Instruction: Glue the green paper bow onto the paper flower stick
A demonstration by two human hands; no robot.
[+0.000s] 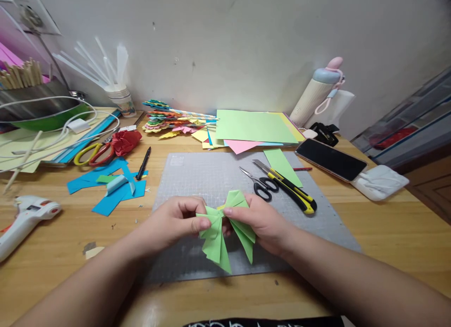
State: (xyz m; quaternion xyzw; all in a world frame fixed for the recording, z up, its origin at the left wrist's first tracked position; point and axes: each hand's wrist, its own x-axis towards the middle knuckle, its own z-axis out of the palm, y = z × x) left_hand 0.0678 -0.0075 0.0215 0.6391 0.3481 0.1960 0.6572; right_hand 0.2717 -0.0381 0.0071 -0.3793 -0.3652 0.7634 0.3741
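A light green folded paper bow [215, 245] is held above the grey cutting mat [197, 176]. My left hand [179, 219] pinches its left wing between thumb and fingers. On the other side, my right hand [262, 221] grips the right wing, with the thumb near the bow's centre. Pleated tails hang down from the middle toward me. Some of my fingertips are hidden behind the paper. Beyond my right hand lie small black-handled scissors [262, 188] and a yellow and black utility knife [292, 190].
Blue paper scraps [116, 190] and a black pen [143, 162] lie left, near a white glue gun [31, 219]. Green paper sheets [257, 125] and paper flowers [162, 120] are at the back. A phone [331, 159] and a bottle [315, 94] stand right.
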